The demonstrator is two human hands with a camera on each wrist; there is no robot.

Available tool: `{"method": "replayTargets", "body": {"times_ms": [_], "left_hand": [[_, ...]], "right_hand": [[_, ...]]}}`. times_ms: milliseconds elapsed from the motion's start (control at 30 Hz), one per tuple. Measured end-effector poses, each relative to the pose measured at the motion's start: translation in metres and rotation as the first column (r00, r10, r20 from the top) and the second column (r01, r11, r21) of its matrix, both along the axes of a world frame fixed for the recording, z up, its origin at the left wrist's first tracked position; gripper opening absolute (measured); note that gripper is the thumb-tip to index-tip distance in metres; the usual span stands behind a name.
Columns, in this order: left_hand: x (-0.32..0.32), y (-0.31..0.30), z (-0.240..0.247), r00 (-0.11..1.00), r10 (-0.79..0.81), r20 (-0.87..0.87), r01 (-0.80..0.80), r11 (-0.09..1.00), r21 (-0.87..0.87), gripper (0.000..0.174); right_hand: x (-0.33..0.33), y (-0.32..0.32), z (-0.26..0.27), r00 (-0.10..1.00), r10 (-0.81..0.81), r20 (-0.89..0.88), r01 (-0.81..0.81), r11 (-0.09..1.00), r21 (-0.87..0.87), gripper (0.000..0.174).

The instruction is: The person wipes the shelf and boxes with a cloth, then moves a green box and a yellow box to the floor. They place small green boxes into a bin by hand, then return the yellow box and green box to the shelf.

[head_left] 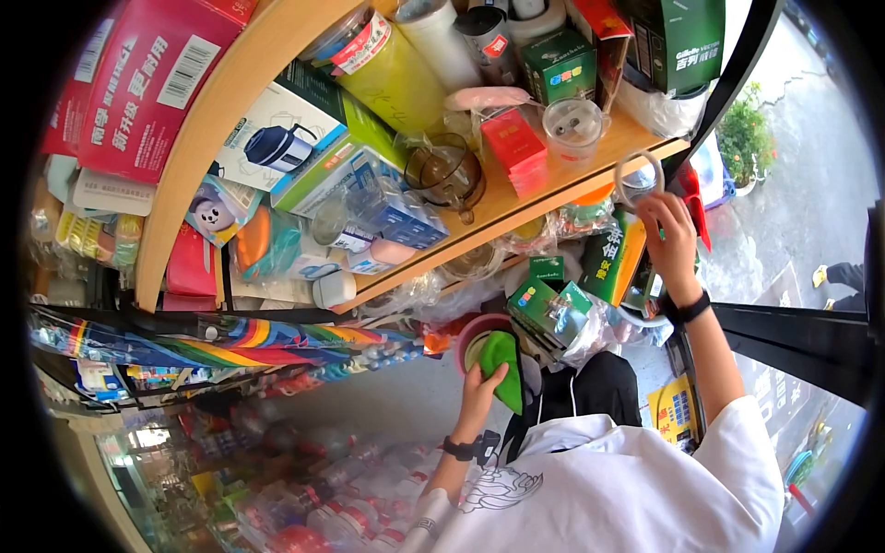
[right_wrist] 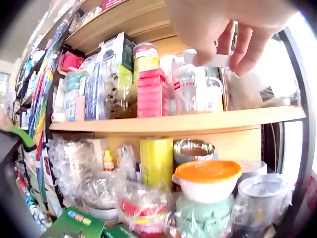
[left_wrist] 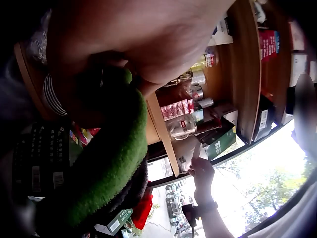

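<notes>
My left hand [head_left: 477, 392] grips a green cloth [head_left: 501, 364] with a dark underside, beside a pink round container [head_left: 470, 334]. In the left wrist view the cloth [left_wrist: 111, 153] hangs from the hand [left_wrist: 133, 39], whose fingertips are partly hidden. Up by the shelf's right end, my right hand [head_left: 668, 240] pinches a pale round ring-like piece [head_left: 658, 175]. Edge-on in the right wrist view, this white piece [right_wrist: 218, 60] lies between thumb and fingers of the hand [right_wrist: 233, 29], in front of a clear jug [right_wrist: 188, 89].
The wooden shelf [right_wrist: 178, 123] holds red boxes [right_wrist: 152, 94], a brown glass pot [head_left: 444, 175] and a yellow-green canister [head_left: 392, 83]. Below are an orange-lidded bowl [right_wrist: 208, 181], plastic-wrapped wares and green boxes [head_left: 551, 309]. A dark metal post [right_wrist: 300, 99] stands at the right.
</notes>
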State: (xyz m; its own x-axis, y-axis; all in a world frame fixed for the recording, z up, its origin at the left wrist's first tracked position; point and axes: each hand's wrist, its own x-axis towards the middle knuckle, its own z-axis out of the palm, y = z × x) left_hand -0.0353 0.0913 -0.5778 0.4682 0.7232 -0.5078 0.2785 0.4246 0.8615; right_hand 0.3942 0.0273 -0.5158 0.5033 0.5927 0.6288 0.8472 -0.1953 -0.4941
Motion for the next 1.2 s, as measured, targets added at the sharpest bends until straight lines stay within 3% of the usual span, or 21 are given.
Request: {"method": "replayTargets", "body": {"times_ms": [167,400,533,700,867,900,933,1000,1067,1100,1133,1167,1200], "left_hand": [[0.005,0.007,0.006,0.999,-0.039,0.037,0.037,0.998,0.051,0.044],[-0.002,0.009,0.010,0.999,0.005,0.052,-0.008,0.998,0.061,0.040],[0.001,0.011,0.012,0.995,0.043,0.087,-0.045,0.999,0.028,0.041],[0.008,0.021,0.012,0.993,0.002,0.116,-0.008,0.999,0.051,0.049],[0.031,0.029,0.033,0.989,-0.041,0.145,0.023,0.992,0.121,0.041],[0.043,0.028,0.047,0.983,-0.013,0.184,0.004,0.999,0.051,0.040],[0.057,0.022,0.067,0.975,0.017,0.220,-0.012,1.000,-0.022,0.040],[0.079,0.016,0.096,0.956,0.012,0.293,0.011,0.997,-0.075,0.043],[0.098,0.016,0.111,0.906,-0.064,0.418,0.080,0.997,-0.022,0.045],[0.099,0.023,0.118,0.952,-0.234,0.198,0.190,0.957,0.218,0.044],[0.108,0.017,0.124,0.918,-0.207,0.338,0.119,0.958,0.262,0.038],[0.116,0.021,0.132,0.938,-0.242,0.249,0.023,0.758,0.652,0.035],[0.122,0.027,0.140,0.961,-0.229,0.156,-0.053,0.401,0.915,0.032]], "right_hand": [[0.021,0.029,0.000,0.998,-0.063,0.016,0.064,0.993,-0.095,0.013],[0.052,0.046,-0.020,0.997,-0.013,0.071,0.023,0.989,-0.148,0.013],[0.064,0.044,-0.031,0.999,0.005,0.039,0.002,0.986,-0.167,0.023],[0.038,0.023,-0.001,0.997,-0.073,0.008,0.073,0.984,-0.162,0.031],[-0.036,-0.013,0.024,0.980,0.184,-0.074,-0.191,0.975,-0.112,0.029],[-0.063,-0.018,0.041,0.880,0.295,-0.373,-0.352,0.932,-0.091,0.038],[-0.096,-0.024,0.058,0.681,0.372,-0.631,-0.500,0.865,-0.030,0.048],[-0.142,-0.031,0.048,0.371,0.512,-0.775,-0.607,0.765,0.215,0.067],[-0.166,-0.033,0.065,0.431,0.455,-0.779,-0.568,0.808,0.158,0.079],[-0.170,-0.029,0.068,0.458,0.425,-0.781,-0.481,0.857,0.184,0.073],[-0.166,-0.028,0.067,0.402,0.382,-0.832,-0.459,0.871,0.178,0.062],[-0.166,-0.026,0.070,0.393,0.373,-0.840,-0.389,0.896,0.216,0.054],[-0.165,-0.024,0.074,0.382,0.367,-0.848,-0.316,0.914,0.253,0.046]]}}
